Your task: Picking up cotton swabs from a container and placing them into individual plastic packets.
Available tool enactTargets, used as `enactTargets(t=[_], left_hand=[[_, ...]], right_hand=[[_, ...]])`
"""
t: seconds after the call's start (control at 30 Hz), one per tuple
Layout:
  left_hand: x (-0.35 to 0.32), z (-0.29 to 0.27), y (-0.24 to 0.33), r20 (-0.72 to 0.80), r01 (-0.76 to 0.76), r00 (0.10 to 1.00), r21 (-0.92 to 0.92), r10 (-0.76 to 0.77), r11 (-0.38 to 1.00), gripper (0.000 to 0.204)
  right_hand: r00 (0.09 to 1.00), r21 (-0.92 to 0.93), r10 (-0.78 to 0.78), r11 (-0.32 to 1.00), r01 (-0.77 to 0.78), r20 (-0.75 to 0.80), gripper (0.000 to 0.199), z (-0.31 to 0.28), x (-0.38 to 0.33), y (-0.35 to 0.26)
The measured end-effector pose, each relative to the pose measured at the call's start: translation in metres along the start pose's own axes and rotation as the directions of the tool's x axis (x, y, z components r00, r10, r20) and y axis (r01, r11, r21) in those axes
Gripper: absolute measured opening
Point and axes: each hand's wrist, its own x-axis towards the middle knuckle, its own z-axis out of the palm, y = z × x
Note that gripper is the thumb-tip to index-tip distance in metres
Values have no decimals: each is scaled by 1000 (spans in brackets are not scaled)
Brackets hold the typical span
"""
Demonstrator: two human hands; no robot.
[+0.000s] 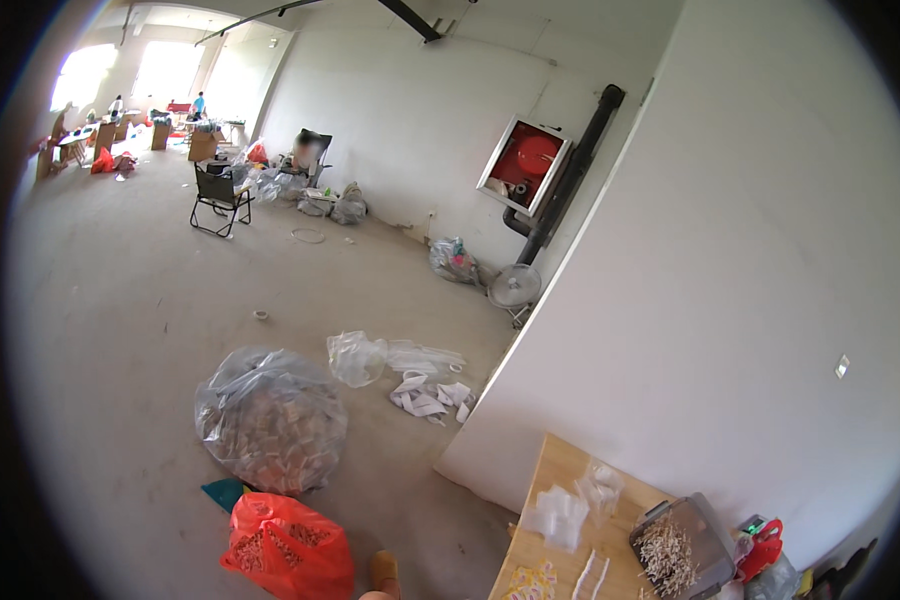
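Neither of my hands shows in the head view. At the lower right stands a light wooden table (550, 470) against a white wall. On it lie a small stack of clear plastic bags (558, 515), a grey metal tray (705, 530) heaped with small pale pieces (665, 555), some yellow bits (532, 580) and a red-handled tool (762, 548).
On the concrete floor sit a big clear bag of brownish pieces (270, 420), a red bag (290, 548), a smaller clear bag (356, 358) and white scraps (430, 395). A folding chair (218, 198), a floor fan (515, 288), a red hose cabinet (525, 165) and distant people at tables (110, 125) lie farther off.
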Motion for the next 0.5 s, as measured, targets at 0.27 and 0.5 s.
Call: enactTargets(t=[0.27,0.5], left_hand=[[-10,-3,0,-14,-69,997,19,69,997,26],[-10,-5,-3,-27,-48,999,-75,46,996,23]], right_hand=[[977,-106,9,994,14,211,75,-14,1,-6],[978,-17,83,997,-81,189,69,-42,1,-37]])
